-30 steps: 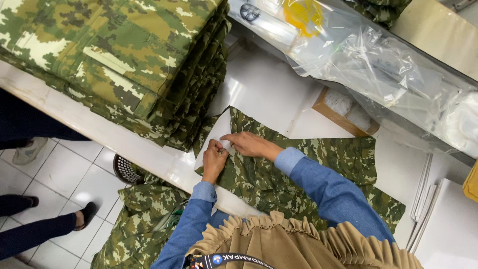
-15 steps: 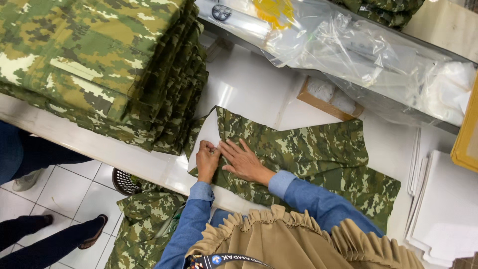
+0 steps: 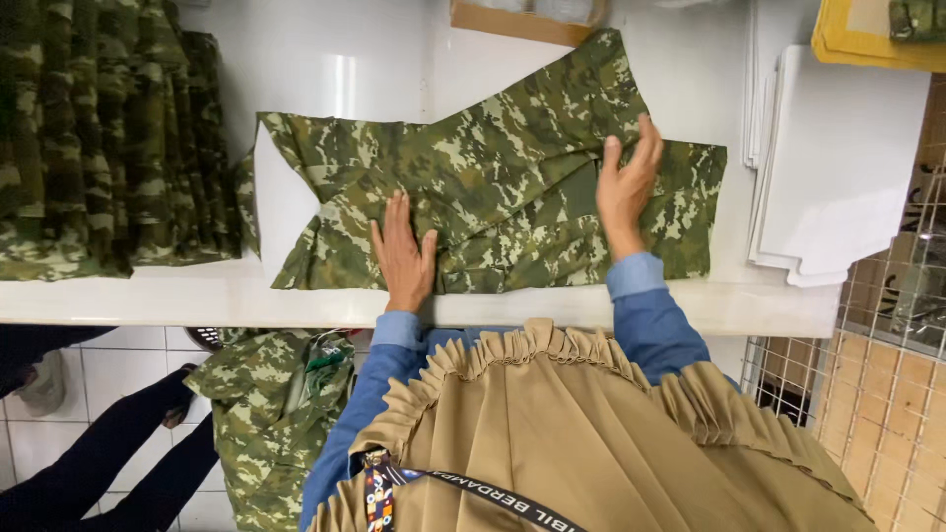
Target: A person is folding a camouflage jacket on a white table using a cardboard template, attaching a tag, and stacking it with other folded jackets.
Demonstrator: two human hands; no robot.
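Spreading apart since half a second ago, the two hands now sit well separated on the camouflage garment [image 3: 493, 197]; earlier they lay side by side near its pale left end. The left hand [image 3: 404, 258] lies flat and open, fingers together and pointing away from the body, palm pressed on the cloth near the table's front edge. The right hand [image 3: 629, 187] has travelled to the right and rests with fingers spread and slightly curled on a fold of the cloth, thumb on the left; whether it pinches the fold cannot be told. The view has also shifted, so the garment now fills the middle and the clear plastic sheeting seen before is out of sight.

Under both hands the garment lies on the white table [image 3: 148, 296], its long axis running left to right, across the person's front. A pale white backing [image 3: 281, 202] shows at its end beyond the left hand; beyond the right hand the cloth ends in a straight, squared edge. The fabric is woven, matt, printed in small blocky green, brown and tan patches, with soft creases and one diagonal fold.

Further left of the left hand stands a tall stack of folded camouflage pieces [image 3: 108, 148]. Right of the right hand lie flat white sheets [image 3: 838, 167], smooth and rectangular, with a wire rack [image 3: 887, 325] below them. Near the body, under the table edge, hangs more camouflage cloth [image 3: 271, 414]. Both sleeves are blue.
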